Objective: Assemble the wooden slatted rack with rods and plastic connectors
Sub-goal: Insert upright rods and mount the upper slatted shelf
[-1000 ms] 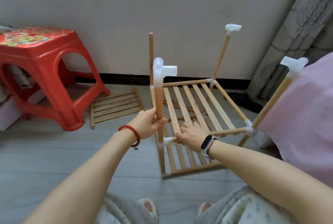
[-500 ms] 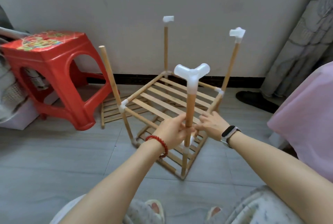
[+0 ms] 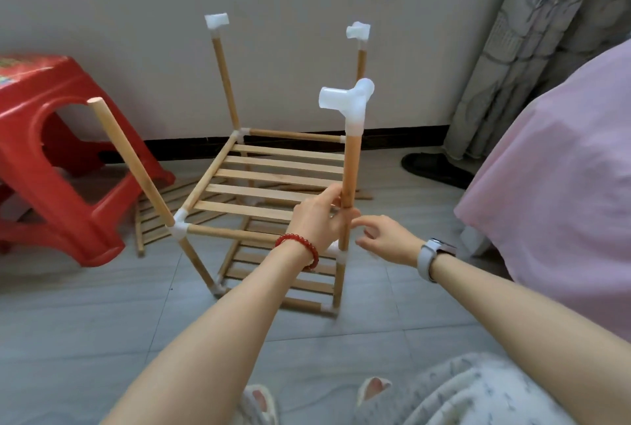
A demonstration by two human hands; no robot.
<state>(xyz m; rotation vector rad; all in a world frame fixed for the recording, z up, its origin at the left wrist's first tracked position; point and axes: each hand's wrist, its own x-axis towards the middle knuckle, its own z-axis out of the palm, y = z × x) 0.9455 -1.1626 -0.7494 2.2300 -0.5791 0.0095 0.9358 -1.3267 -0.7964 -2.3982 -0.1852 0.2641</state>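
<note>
While the rack (image 3: 273, 185) stands on the grey tile floor (image 3: 85, 315), the left hand (image 3: 317, 219) has its fingers clamped round the near round wooden rod (image 3: 351, 165), which wears a smooth white plastic connector (image 3: 348, 100). The right hand (image 3: 386, 236) hovers just beside it, fingers apart and loose. The shelves are flat pale slats; a glossy red stool (image 3: 58, 165) sits to the left.

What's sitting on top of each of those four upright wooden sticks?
Three uprights carry white plastic connectors: the near right rod, gripped by the left hand, the far left rod and the far right rod. The near left rod ends bare. Inside the connectors is hidden.
</note>
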